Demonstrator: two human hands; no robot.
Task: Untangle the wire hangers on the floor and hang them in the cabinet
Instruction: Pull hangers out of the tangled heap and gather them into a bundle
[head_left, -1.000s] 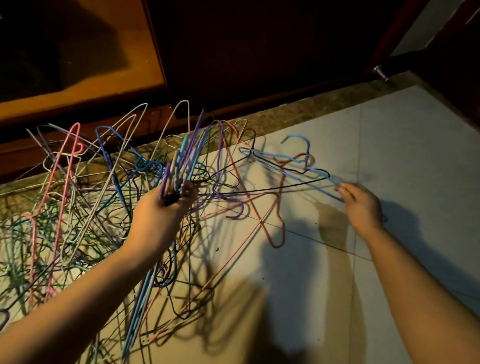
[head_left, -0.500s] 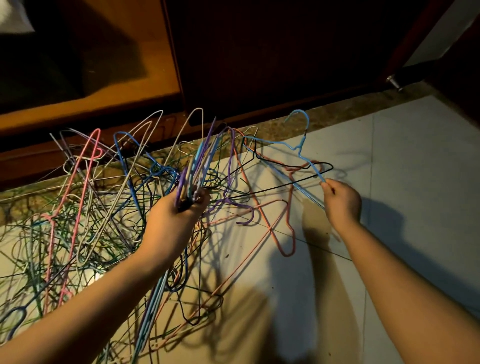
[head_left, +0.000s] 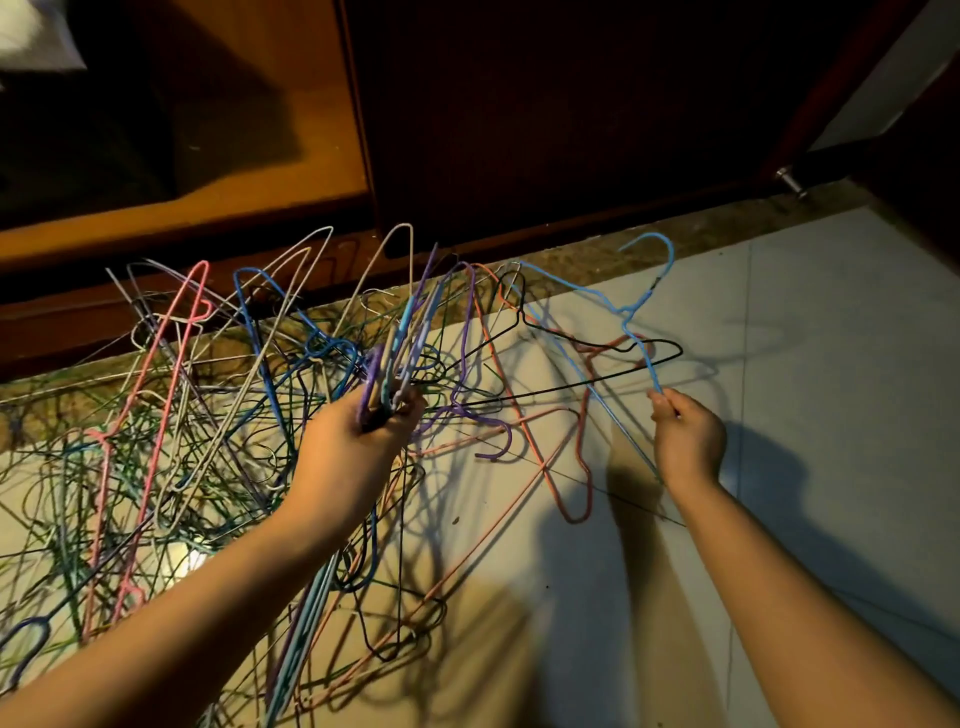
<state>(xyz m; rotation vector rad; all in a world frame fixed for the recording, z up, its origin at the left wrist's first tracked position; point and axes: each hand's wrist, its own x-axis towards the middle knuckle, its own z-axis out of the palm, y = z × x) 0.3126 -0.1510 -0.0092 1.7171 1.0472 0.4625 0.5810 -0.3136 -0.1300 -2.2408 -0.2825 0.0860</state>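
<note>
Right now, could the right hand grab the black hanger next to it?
Probably not yet. The right hand pinches the light blue hanger, so it is busy. The black hanger lies close, nothing covering its near corner, but an orange hanger crosses it.

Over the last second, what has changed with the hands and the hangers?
The right hand took hold of the light blue hanger at one corner and raised it off the floor, tipping it upright so that its hook now points up. The left hand still grips its bundle of hangers above the tangled pile, which lies as before.
</note>
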